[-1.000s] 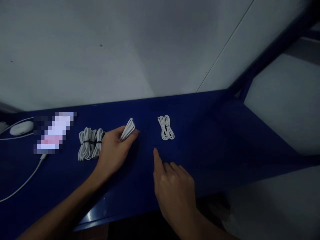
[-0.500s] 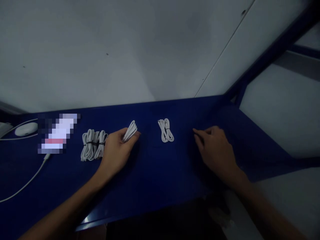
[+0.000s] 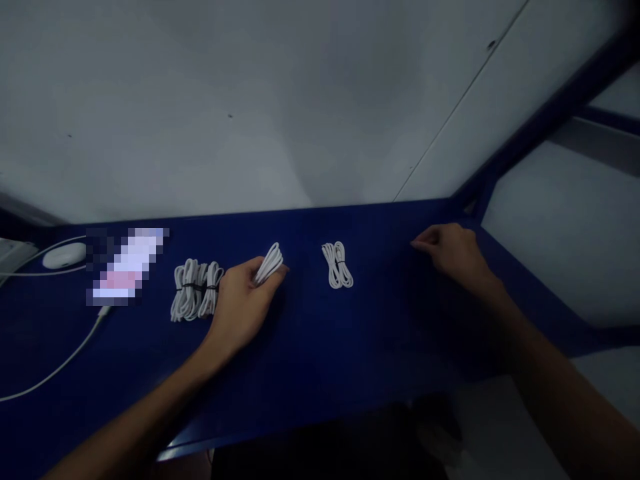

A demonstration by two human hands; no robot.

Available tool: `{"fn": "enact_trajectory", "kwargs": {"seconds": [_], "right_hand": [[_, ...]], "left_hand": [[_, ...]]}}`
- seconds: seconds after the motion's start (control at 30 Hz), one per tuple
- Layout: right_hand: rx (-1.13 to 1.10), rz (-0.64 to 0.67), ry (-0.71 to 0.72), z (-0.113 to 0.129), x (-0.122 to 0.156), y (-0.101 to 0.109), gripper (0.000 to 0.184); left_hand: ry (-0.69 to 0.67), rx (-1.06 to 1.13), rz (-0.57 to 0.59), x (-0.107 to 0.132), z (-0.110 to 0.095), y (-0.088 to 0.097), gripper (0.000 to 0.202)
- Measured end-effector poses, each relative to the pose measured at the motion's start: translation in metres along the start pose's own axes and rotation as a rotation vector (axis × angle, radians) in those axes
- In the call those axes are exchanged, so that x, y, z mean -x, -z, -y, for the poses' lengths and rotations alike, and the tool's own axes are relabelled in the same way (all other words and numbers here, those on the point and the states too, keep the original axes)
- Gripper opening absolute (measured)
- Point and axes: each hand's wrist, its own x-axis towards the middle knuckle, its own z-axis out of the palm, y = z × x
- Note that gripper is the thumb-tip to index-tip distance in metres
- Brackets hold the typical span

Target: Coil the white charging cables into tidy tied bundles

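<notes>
My left hand [image 3: 245,297] is closed around a folded white cable [image 3: 270,262], whose loops stick up between thumb and fingers. Just left of that hand, several white cable bundles [image 3: 187,293] lie side by side, each cinched with a black tie. One more tied white cable [image 3: 337,265] rests flat on the blue table between my hands. Farther right, my right hand [image 3: 455,253] is held in a pinch, thumb against fingers; whatever is in the pinch, if anything, is too small to make out.
A blurred phone [image 3: 130,263] with a plugged-in white cord [image 3: 83,350] lies on the left of the blue table [image 3: 320,360]. Beside it sits a white rounded case [image 3: 65,255]. A grey wall [image 3: 300,100] rises behind, and a blue frame [image 3: 545,123] borders the right.
My right hand has moved right and toward the back of the table, still pinched. My left hand keeps its grip on the folded cable. The view has shifted slightly.
</notes>
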Motion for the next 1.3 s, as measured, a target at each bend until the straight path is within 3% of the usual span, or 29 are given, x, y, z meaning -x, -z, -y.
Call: {"fn": "enact_trajectory", "kwargs": {"seconds": [0.17,0.33,0.53,0.63,0.73,0.9,0.97,1.03,1.13,1.2,1.3], "right_hand": [[-0.042,0.023,-0.046,0.014,-0.019,0.003,0.024],[-0.100,-0.068,-0.113,0.031,-0.037,0.000,0.031],[-0.169,-0.155,-0.111,0.038,-0.033,0.008,0.047],[-0.188,-0.223,-0.071,0.048,-0.018,0.013,0.040],[-0.261,-0.212,0.005,0.070,0.010,0.016,0.021],[-0.410,0.123,0.350,0.119,0.074,0.009,0.009],[-0.416,0.188,0.503,0.134,0.096,0.002,0.006],[-0.302,0.202,0.595,0.143,0.110,-0.007,0.007],[-0.052,0.142,0.611,0.149,0.121,-0.019,0.007],[0.018,0.125,0.630,0.150,0.124,-0.027,0.002],[0.069,0.079,0.663,0.152,0.128,-0.036,0.015]], "left_hand": [[-0.013,-0.007,-0.005,-0.001,0.002,0.000,0.035],[-0.006,-0.022,0.003,-0.002,0.003,0.000,0.034],[-0.020,-0.022,-0.001,-0.002,0.002,0.000,0.035],[-0.020,-0.015,0.001,-0.001,0.003,0.000,0.034],[-0.023,-0.019,-0.005,-0.002,0.003,0.000,0.035],[-0.011,-0.023,-0.001,-0.003,0.005,0.000,0.035],[-0.007,-0.014,-0.001,-0.003,0.005,0.000,0.035],[-0.018,0.000,-0.003,-0.004,0.006,-0.001,0.035],[-0.032,0.004,-0.011,-0.004,0.006,-0.001,0.034],[-0.026,0.003,-0.008,-0.003,0.005,-0.002,0.034],[-0.027,0.039,0.014,-0.003,0.002,-0.003,0.032]]}}
